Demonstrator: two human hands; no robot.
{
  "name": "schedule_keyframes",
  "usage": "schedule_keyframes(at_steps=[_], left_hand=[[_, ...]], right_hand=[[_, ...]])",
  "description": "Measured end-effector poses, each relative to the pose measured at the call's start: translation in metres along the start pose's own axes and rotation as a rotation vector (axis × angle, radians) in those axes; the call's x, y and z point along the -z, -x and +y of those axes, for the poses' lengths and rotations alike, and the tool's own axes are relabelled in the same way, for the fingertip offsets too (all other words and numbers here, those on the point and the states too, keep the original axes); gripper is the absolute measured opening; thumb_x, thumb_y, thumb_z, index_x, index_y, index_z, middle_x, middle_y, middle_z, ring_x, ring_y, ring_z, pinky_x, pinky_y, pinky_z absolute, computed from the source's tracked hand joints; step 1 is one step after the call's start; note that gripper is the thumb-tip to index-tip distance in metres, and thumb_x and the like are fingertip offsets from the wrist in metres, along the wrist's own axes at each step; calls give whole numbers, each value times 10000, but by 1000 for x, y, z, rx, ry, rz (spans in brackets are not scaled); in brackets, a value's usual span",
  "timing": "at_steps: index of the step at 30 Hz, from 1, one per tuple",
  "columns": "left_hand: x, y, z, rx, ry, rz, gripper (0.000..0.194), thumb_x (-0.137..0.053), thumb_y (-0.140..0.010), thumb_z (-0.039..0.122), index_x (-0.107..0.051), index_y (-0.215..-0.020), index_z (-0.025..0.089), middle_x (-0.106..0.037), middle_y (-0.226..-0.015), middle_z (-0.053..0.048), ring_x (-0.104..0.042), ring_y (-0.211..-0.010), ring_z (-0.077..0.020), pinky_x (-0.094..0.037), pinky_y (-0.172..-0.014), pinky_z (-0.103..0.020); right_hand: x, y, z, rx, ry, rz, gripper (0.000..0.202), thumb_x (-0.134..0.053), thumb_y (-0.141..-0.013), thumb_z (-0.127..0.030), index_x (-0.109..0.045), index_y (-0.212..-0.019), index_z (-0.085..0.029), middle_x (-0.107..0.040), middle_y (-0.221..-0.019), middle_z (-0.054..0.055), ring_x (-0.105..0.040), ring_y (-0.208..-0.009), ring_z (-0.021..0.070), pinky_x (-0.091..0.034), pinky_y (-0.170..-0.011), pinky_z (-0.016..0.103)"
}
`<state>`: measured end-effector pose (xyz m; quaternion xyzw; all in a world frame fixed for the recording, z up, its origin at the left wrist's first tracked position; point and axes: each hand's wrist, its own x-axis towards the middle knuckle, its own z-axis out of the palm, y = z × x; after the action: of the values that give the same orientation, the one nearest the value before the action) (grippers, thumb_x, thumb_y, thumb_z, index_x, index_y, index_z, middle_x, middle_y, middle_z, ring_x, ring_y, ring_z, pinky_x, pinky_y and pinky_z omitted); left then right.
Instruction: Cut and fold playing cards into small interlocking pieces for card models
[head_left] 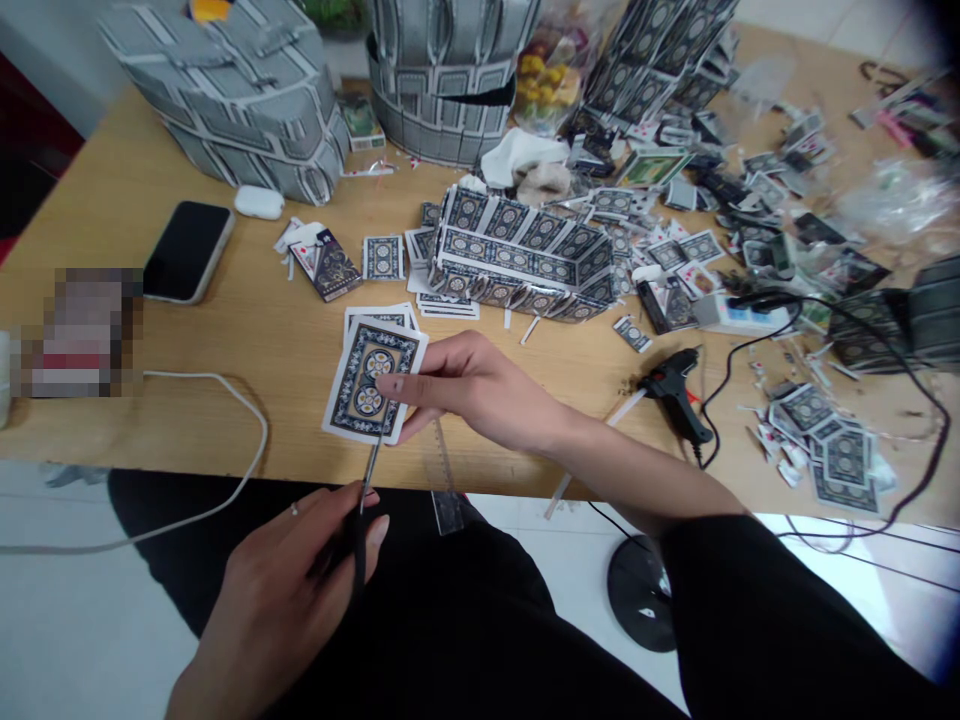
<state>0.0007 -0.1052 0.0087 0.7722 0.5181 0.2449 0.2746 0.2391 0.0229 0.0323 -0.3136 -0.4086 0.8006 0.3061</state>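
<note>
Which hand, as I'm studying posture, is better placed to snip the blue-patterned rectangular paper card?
Probably the left hand: it holds black-handled metal scissors at the card, which the right hand grips.

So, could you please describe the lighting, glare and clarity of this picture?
In the head view, the card in the right hand is legible; in the same view, the floor at lower right looks washed out and the crumpled clear plastic at right shows highlights; in the head view too, the top-right corner falls dark and pixelation hides something beside the phone.
</note>
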Motion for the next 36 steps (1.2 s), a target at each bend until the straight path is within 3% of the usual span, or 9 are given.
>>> schedule_keyframes(at_steps=[11, 36], left_hand=[[3, -8, 3, -19, -64, 9, 244, -646, -1041, 329, -665, -1277, 271, -789, -991, 17, -733, -700, -104, -578, -669, -195], [1, -4, -4, -18, -66, 27, 246, -666, -1034, 343, -684, -1268, 270, -800, -1027, 3, -781, -804, -138, -616, -772, -212]], right_hand=[[-2, 0, 3, -19, -50, 28, 243, -953, -793, -381, -845, -801, -164, -801, -821, 16, -748, -808, 145, -694, -813, 308], [-4, -3, 8, -44, -70, 54, 286, -965, -767, -425, -854, -823, -167, -815, -844, 27, -753, -791, 145, -695, -821, 318]])
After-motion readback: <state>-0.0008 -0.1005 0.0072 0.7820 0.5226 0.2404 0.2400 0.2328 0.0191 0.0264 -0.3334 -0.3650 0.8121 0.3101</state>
